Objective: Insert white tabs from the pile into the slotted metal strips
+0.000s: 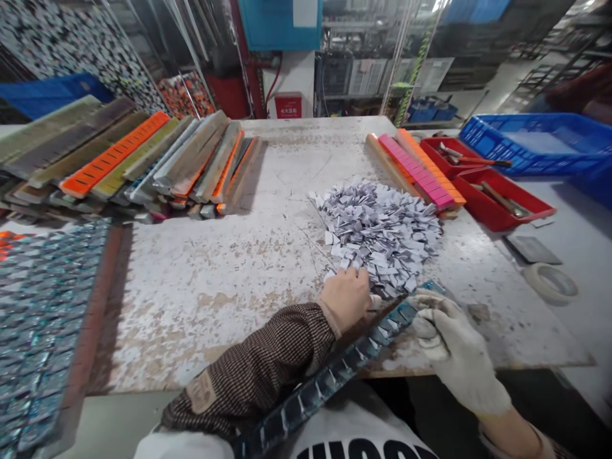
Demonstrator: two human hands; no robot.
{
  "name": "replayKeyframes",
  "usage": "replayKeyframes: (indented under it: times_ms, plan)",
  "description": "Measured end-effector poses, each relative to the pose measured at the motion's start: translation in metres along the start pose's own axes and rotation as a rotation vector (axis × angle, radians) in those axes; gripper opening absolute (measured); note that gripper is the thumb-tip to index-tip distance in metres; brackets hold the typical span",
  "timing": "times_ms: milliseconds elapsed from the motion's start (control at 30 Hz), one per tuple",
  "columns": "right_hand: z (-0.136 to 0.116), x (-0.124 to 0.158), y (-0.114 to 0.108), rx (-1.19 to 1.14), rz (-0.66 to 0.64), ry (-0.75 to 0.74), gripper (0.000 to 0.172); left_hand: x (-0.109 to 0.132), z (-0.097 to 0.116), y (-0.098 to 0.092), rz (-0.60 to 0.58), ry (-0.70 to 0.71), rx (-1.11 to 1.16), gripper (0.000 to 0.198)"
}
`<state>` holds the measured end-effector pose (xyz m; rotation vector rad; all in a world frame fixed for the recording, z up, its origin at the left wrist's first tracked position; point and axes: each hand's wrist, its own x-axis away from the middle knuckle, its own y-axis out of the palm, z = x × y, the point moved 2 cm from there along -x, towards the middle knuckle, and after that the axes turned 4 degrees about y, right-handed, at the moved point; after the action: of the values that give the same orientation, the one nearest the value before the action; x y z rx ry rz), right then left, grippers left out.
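Worn white table (pixel 215 280): surface chipped and stained. At its far left, a stack of long slotted bars (pixel 191 159) lies side by side and overlapping, with an orange bar (pixel 112 153) on top. A panel of blue-green tiles (pixel 43 306) with a brown rim sits at the near left. At the far right, a pink bar (pixel 421 172) lies among others, beside two red trays (pixel 502 207) holding tools. A blue crate (pixel 535 143) stands behind the trays. A roll of tape (pixel 549 282) and a dark slab (pixel 533 250) lie near each other, off the table's right edge.
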<state>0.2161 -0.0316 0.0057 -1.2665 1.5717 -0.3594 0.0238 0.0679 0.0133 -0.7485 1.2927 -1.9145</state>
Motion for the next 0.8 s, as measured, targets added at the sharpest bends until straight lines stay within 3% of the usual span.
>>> replayKeyframes:
  times_ms: [133,333,433,500,633,700,800]
  plan:
    - [0.004,0.007,-0.002,-0.009,0.021,0.023,0.009,-0.013,-0.006,0.005,-0.013,0.035,-0.032,0.02]
    - [0.01,0.004,0.0,-0.051,0.049,0.055,0.012,0.011,-0.038,-0.003,0.074,0.02,-0.011,0.017]
    - [-0.001,-0.012,0.007,-0.044,0.018,0.063,0.014,0.025,-0.037,-0.005,0.145,0.023,0.016,0.019]
    - [-0.012,-0.023,0.013,-0.045,-0.017,0.077,0.018,0.034,-0.027,-0.006,0.249,0.118,0.061,0.02]
    - [-0.028,-0.034,0.019,-0.234,-0.034,0.234,0.029,0.054,-0.001,-0.012,0.551,0.556,0.159,0.015]
    - [-0.03,-0.032,0.018,-0.336,-0.063,0.342,0.027,0.061,0.006,-0.016,0.571,0.674,0.205,0.018]
    - [-0.031,-0.027,0.009,-0.391,-0.041,0.334,0.018,0.064,0.006,-0.021,0.481,0.571,0.434,0.02]
